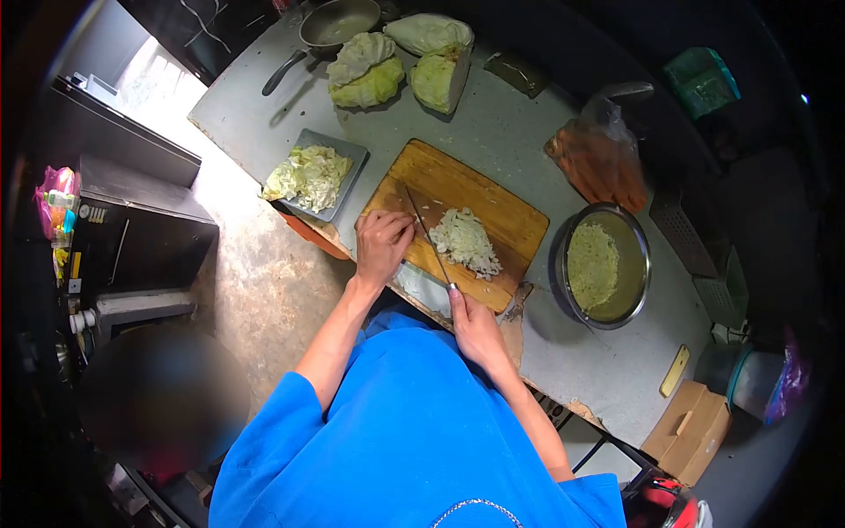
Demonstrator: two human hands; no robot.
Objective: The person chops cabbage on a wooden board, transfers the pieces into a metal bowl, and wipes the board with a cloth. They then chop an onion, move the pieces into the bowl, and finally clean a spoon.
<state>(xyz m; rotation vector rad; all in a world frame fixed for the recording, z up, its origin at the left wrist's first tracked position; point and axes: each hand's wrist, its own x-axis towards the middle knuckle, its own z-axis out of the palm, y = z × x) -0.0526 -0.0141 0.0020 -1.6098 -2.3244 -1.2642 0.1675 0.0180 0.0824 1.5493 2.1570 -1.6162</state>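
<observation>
My right hand [478, 329] is closed round the handle of a kitchen knife [429, 236], whose long blade lies slantwise over the wooden cutting board [515, 211]. To the right of the blade is a heap of finely chopped cabbage [465, 242]. My left hand [384, 239] rests at the board's left edge with its fingers curled together, close to the blade. Whatever may be under those fingers is hidden. Left of the board, a grey tray [354, 160] holds a pile of cut cabbage leaves [308, 178].
Cabbage heads [365, 75] and a frying pan [339, 22] are at the table's far side. On the right stand a metal bowl [647, 273] of shredded cabbage, a plastic bag of carrots [603, 158] and a cardboard box [691, 431]. A blurred round shape [163, 400] is lower left.
</observation>
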